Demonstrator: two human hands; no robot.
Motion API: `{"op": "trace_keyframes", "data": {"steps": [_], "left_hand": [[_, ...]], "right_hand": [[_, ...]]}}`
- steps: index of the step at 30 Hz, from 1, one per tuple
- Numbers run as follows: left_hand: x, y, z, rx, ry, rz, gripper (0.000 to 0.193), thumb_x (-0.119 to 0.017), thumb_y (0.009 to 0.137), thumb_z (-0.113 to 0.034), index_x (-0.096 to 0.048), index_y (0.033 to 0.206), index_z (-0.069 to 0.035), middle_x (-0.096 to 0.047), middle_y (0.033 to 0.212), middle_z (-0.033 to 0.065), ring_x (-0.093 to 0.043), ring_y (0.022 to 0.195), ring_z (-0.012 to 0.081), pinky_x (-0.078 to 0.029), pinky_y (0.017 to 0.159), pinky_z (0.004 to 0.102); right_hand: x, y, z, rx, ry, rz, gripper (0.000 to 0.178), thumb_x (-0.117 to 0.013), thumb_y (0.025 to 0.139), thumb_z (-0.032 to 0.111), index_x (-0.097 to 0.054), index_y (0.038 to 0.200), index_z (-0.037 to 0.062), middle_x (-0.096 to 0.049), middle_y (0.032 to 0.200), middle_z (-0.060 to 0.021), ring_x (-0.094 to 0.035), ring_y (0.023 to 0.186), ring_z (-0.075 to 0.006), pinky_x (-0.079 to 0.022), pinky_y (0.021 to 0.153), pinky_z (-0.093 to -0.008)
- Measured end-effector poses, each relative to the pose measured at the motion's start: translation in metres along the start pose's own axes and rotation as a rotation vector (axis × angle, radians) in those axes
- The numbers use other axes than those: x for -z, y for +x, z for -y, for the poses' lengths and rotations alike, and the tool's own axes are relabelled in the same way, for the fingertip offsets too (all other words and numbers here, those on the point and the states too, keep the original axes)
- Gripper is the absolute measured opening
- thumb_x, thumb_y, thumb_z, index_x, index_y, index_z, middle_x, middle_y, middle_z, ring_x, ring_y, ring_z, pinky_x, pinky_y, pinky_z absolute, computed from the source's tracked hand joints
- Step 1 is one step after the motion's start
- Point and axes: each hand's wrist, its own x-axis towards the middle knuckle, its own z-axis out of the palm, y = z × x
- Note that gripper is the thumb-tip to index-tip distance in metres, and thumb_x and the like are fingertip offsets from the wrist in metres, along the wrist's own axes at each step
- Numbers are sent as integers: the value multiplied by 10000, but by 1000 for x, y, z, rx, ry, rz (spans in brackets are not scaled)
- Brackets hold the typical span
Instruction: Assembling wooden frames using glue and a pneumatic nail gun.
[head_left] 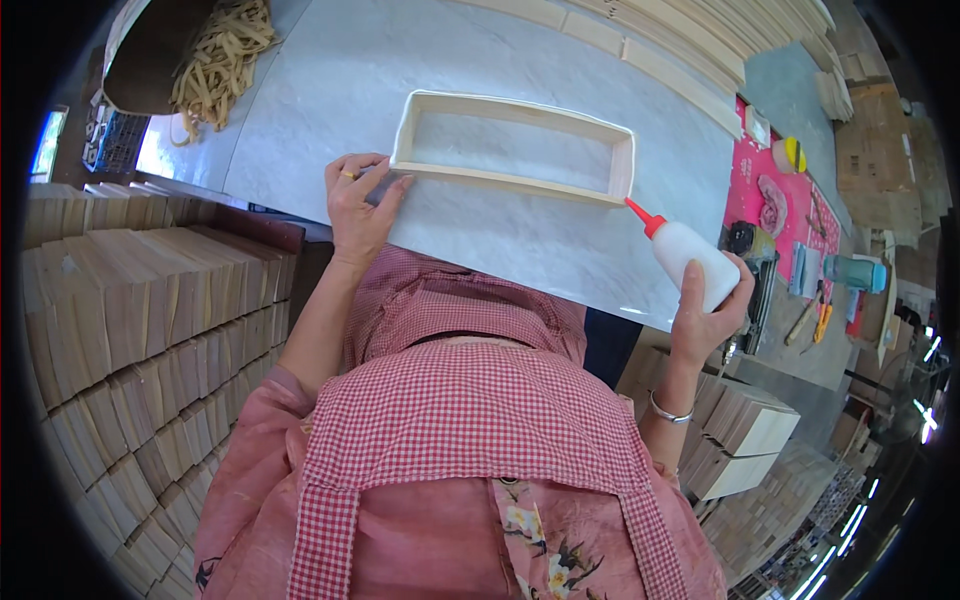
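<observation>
A shallow rectangular wooden frame [510, 178], pale and without a bottom, stands on the grey marbled tabletop [310, 75]. White lines, seemingly glue, run along the upper edges of its left, far and right sides. At its near left corner, my left hand [362, 200] grips the frame between thumb and fingers; a ring is on one finger. My right hand [715, 305] is wrapped round a white squeeze bottle [690, 255] with a red nozzle. The bottle is tilted, and its tip meets the frame's near right corner, touching or almost touching it.
Curled wooden strips [228, 65] spill from a container at the far left. Stacked wooden boards [150, 310] rise left of the table. Long wooden slats [690, 40] lie along the far side. To the right, a pink mat [750, 175] carries a yellow-lidded jar [789, 155], beside assorted tools.
</observation>
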Motion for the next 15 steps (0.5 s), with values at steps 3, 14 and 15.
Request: {"op": "trace_keyframes", "data": {"steps": [3, 14, 15], "left_hand": [[-3, -2, 7, -30, -22, -34, 255, -805, 772, -124, -783, 1023, -79, -680, 1037, 46, -520, 1043, 254, -481, 881, 345], [-8, -4, 7, -19, 9, -60, 269, -804, 775, -144, -790, 1042, -111, -676, 1023, 25, -523, 1027, 252, -482, 880, 332], [-7, -4, 7, -19, 8, -59, 269, -803, 777, -145, -791, 1044, -114, -676, 1022, 23, -523, 1025, 252, -482, 881, 331]], "right_hand": [[-21, -9, 16, -56, 116, 79, 417, -735, 872, 176, -554, 1223, 43, -614, 1108, -125, -589, 849, -210, -508, 691, -306], [-141, -47, 99, -55, 530, 441, 529, -772, 828, 136, -487, 1266, 58, -598, 1123, -141, -613, 925, -242, -523, 785, -344], [-145, -47, 100, -24, 516, 439, 529, -775, 827, 137, -488, 1264, 58, -600, 1123, -141, -615, 918, -240, -525, 776, -344]]}}
